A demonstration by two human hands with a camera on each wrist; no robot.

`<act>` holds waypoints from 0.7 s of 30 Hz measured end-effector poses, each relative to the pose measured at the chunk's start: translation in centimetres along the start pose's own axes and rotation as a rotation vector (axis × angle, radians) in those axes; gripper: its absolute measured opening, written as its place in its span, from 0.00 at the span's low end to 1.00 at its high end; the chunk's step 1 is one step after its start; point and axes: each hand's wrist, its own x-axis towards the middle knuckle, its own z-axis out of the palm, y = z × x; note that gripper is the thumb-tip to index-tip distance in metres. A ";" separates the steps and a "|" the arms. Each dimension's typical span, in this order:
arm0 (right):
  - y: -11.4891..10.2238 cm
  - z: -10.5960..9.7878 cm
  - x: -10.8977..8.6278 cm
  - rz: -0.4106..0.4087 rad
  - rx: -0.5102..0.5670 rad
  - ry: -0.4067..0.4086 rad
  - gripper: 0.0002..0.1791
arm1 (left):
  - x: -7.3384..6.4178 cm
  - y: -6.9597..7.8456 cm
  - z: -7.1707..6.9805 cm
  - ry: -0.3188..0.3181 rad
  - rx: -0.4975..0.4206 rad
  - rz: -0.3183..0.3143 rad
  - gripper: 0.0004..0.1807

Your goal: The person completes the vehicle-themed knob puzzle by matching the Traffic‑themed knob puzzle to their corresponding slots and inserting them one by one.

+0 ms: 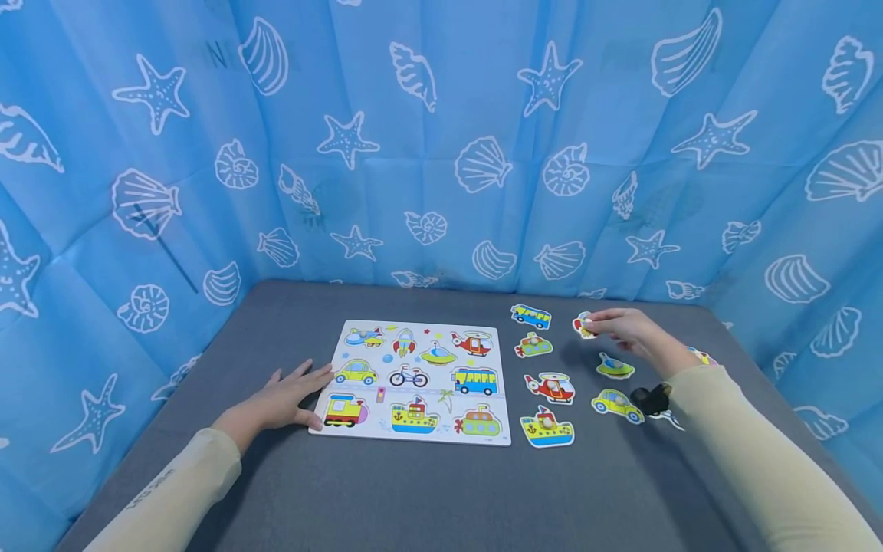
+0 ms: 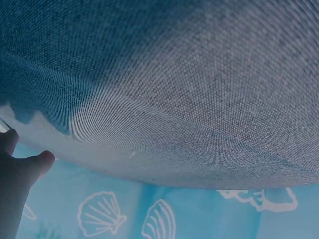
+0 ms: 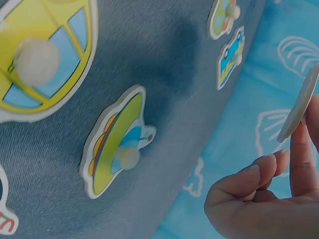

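My right hand pinches a small wooden puzzle piece with red and yellow on it, raised over the table's back right. The right wrist view shows this puzzle piece nearly edge-on between thumb and fingers, its picture hidden. My left hand lies with spread fingers at the left edge of a white puzzle board printed with vehicles. Below the right hand are a flying saucer piece and a car piece. The left wrist view catches only some fingertips.
Between board and right arm lie a bus piece, a submarine piece, a helicopter piece and a ship piece, most with knobs. The right forearm partly covers more pieces. A blue shell-patterned curtain surrounds the grey table.
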 end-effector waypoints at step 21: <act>-2.3 2.9 -1.8 -0.057 -0.027 -0.077 0.26 | -0.5 0.5 0.0 0.009 0.022 0.001 0.55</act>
